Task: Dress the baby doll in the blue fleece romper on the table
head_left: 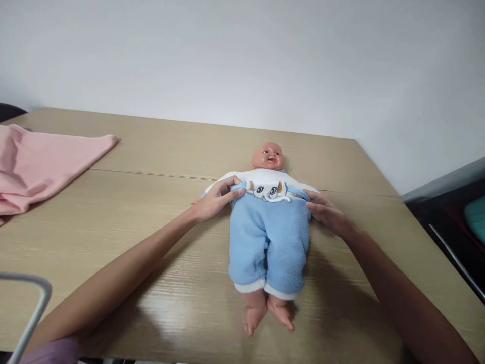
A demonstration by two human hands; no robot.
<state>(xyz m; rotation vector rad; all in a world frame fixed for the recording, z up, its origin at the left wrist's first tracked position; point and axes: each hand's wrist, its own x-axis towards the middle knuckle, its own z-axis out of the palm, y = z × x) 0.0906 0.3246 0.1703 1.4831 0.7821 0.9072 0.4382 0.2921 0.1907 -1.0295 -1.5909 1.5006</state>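
A baby doll (269, 154) lies on its back on the wooden table, head toward the wall and bare feet toward me. It wears a white long-sleeved top (261, 175) and fluffy blue trousers (248, 232) with white cuffs. An animal face with two eyes is on the front at the waist. My left hand (217, 197) pinches the blue waistband edge at the left side. On the opposite side, my right hand (326, 210) grips the waistband between thumb and fingers. The band is stretched outward between both hands.
A pink cloth (49, 162) lies crumpled on the table (159, 146) at the left. A white curved metal bar (40, 288) shows at the lower left. Dark furniture (454, 237) stands beyond the table's right edge, and a pale wall (227, 60) rises behind.
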